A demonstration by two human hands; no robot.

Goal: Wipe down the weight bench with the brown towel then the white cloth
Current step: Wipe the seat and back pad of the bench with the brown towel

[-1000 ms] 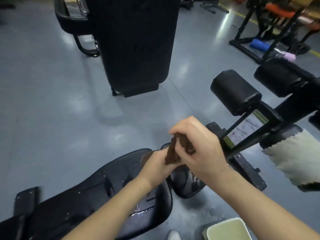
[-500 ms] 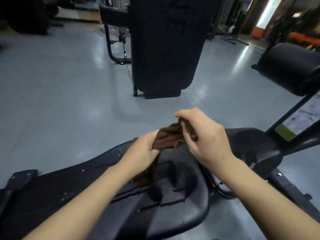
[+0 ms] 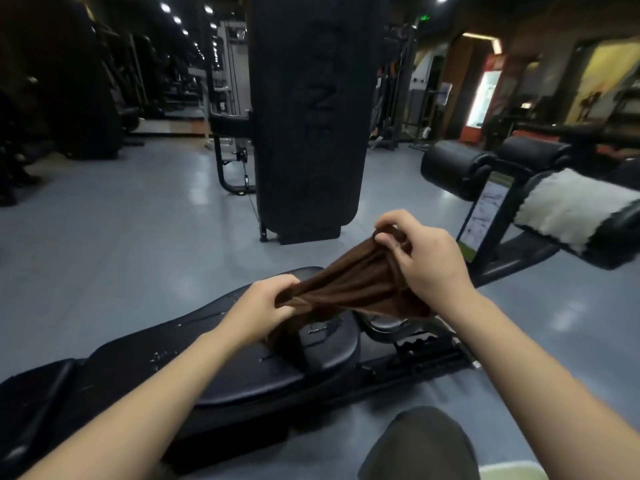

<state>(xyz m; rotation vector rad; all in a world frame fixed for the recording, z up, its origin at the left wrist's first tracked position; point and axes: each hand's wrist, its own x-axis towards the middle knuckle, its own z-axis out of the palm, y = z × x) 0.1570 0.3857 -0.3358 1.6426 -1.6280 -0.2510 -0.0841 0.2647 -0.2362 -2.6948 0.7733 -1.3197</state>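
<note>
Both hands have pulled apart: left hand and right hand each grip the bunched brown terry towel above the black padded weight bench; slack could snag the adjuster.

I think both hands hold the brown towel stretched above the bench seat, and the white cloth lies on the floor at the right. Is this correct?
Not quite. The head view shows the white cloth draped over a black roller pad at the right, not on the floor. The rest holds: the left hand and right hand hold the brown towel stretched above the bench seat.

Brown towel hides bench middle; white cloth cut off.
</note>
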